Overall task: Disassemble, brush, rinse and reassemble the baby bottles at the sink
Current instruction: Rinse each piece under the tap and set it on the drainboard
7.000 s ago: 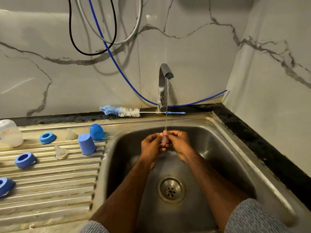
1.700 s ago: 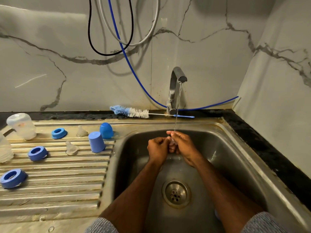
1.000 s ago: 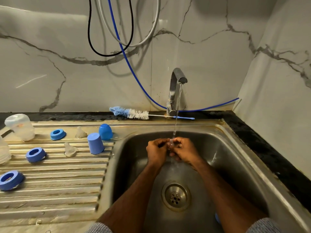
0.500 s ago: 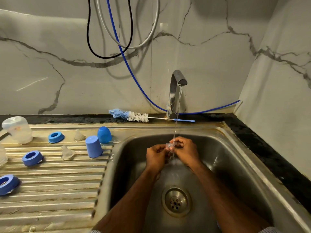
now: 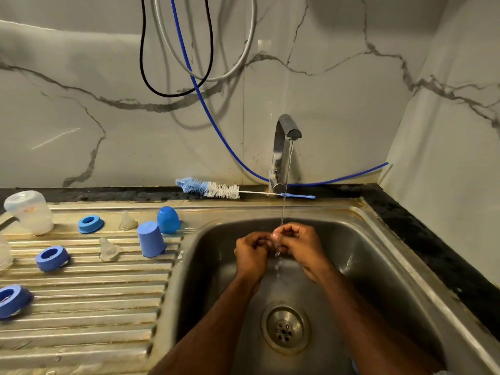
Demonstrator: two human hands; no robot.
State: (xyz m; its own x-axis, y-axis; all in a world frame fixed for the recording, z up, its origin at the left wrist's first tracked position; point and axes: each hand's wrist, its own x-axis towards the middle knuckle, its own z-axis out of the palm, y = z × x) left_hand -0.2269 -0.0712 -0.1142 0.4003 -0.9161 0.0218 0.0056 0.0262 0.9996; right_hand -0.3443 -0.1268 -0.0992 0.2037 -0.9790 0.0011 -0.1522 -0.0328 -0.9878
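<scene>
Bottle parts are spread on the ribbed drainboard (image 5: 89, 315) at the left of the steel sink (image 5: 384, 266): three blue rings (image 5: 91, 224), two blue caps (image 5: 150, 239), two clear teats (image 5: 108, 249) and one clear bottle (image 5: 29, 212) standing near the back left corner; at the far left edge is a part of another clear piece, too cut off to tell. A third teat (image 5: 275, 237), small and clear, is over the sink basin under the thin water stream from the tap (image 5: 282, 147). Both hands pinch it: the left hand (image 5: 251, 254) has curled fingers at its left side, the right hand (image 5: 300, 246) has curled fingers at its right side. One bottle brush (image 5: 216, 189) lies along the back edge of the sink, behind the basin, just beside the tap base.
</scene>
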